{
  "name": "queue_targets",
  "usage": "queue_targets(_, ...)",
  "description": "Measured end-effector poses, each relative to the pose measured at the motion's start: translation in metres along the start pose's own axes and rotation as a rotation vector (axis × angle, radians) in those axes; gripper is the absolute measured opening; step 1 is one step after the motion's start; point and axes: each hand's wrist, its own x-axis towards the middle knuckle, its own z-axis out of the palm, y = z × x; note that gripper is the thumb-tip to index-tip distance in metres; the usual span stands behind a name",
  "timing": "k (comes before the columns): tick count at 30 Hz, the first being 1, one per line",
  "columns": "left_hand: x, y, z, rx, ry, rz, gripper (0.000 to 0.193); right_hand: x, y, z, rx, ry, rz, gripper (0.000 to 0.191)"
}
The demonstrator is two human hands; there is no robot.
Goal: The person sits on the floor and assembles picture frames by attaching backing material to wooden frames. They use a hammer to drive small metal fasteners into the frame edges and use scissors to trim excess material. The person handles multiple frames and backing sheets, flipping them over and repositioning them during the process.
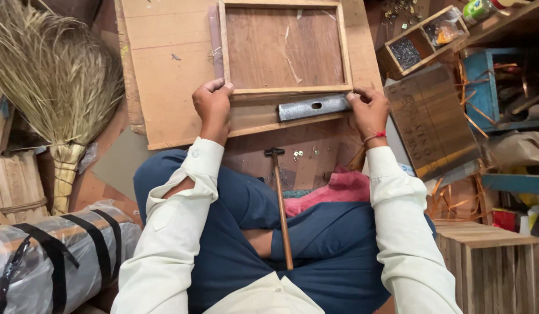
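On plywood board (165, 64), wooden frame (284, 49)

I see my cream sleeves (391, 232), navy trousers (234, 232), a red wrist thread (375, 136), a grey metal bar (313, 107), a brown wooden frame (284, 47), a pink cloth (333, 195), a straw-yellow broom (54, 75), and a blue box (482, 87).
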Motion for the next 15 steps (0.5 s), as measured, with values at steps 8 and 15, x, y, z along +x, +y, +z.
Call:
queue_targets(8, -0.013, 0.031, -0.005, -0.216, -0.196, -0.219, 0.029, 0.004, 0.028, -0.004, 0.292, -0.07, 0.083, 0.021)
queue_targets(15, -0.011, 0.036, -0.007, -0.383, -0.345, -0.19, 0.029, 0.012, 0.021, -0.018, 0.661, 0.022, 0.316, 0.019)
